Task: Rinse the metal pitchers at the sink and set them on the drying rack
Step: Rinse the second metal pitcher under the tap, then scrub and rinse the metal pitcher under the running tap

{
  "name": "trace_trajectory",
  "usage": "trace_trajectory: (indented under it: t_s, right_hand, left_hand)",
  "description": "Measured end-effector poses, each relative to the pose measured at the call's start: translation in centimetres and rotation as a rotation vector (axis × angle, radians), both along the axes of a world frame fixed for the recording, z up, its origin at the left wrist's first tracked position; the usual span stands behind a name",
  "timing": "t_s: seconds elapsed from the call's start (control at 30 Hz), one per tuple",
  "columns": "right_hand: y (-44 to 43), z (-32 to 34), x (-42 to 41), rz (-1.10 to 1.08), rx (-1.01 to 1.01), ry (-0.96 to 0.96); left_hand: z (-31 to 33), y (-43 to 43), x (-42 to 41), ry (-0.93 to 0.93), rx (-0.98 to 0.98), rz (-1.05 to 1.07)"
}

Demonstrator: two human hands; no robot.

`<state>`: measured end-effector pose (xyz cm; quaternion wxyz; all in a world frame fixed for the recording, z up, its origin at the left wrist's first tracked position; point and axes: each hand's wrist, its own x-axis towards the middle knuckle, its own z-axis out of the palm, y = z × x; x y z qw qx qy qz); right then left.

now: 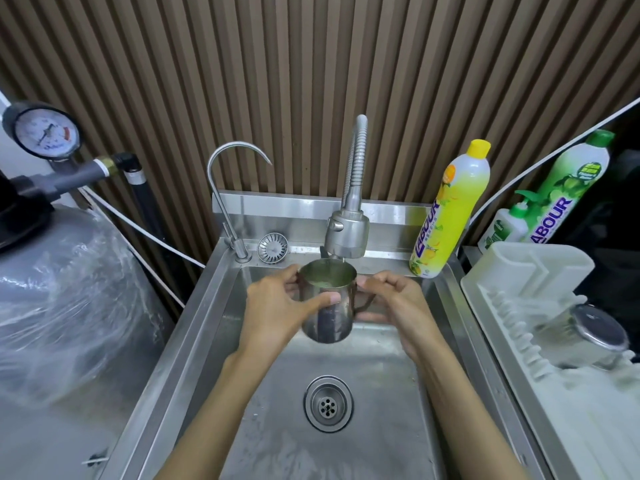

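- Lower centre: sink basin point(381, 375) open around the drain point(328, 403).
- Centre: spray head point(347, 233) hangs just above the pitcher point(327, 306).
- Right: yellow bottle point(446, 216) and drying rack point(512, 271) border the rim.

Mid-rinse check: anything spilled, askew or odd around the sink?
Nothing spilled or damaged. One oddity: a loose strainer basket sits on the sink's back ledge beside the gooseneck tap, while the drain has its own. The left hand and right hand hold the pitcher under the spray head.

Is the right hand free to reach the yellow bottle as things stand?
Probably, if it lets go: the right hand holds the pitcher, but the left hand grips it too, and nothing stands between it and the yellow bottle.
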<state>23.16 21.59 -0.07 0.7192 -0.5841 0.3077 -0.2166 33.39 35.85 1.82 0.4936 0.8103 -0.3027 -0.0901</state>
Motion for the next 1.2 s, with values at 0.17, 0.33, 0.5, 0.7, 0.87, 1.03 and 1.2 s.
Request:
trace_trajectory:
  t_s: [0.17,0.33,0.5,0.7,0.87,1.03,1.2]
  right_hand:
    - [0.4,0.3,1.4,-0.127,-0.717,0.313]
    - [1.4,0.3,2.7,-0.089,-1.100,0.383]
    - [1.5,-0.3,3.5,-0.001,-1.262,0.405]
    - [1.7,-1.2,4.0,0.066,-1.313,0.430]
    - [1.3,-2.0,3.8,0.103,-1.353,0.450]
    - [1.1,-3.1,3.8,0.115,-1.401,0.445]
    - [1.0,-3.7,3.7,0.080,-1.443,0.345]
  left_hand:
    - [-3.5,-1.4,2.0,0.277,0.181,-0.139]
    - [-5.4,-3.5,2.0,0.236,0.277,-0.140]
    - [-6.2,-4.3,2.9,0.240,0.316,-0.103]
    - [-7.1,-3.9,3.6,0.329,0.225,-0.113]
    - [-8.4,-3.7,4.1,0.438,0.169,-0.120]
    - [-9.3,-3.7,4.4,0.488,0.172,-0.127]
    - [-9.5,-4.1,4.1,0.465,0.167,-0.127]
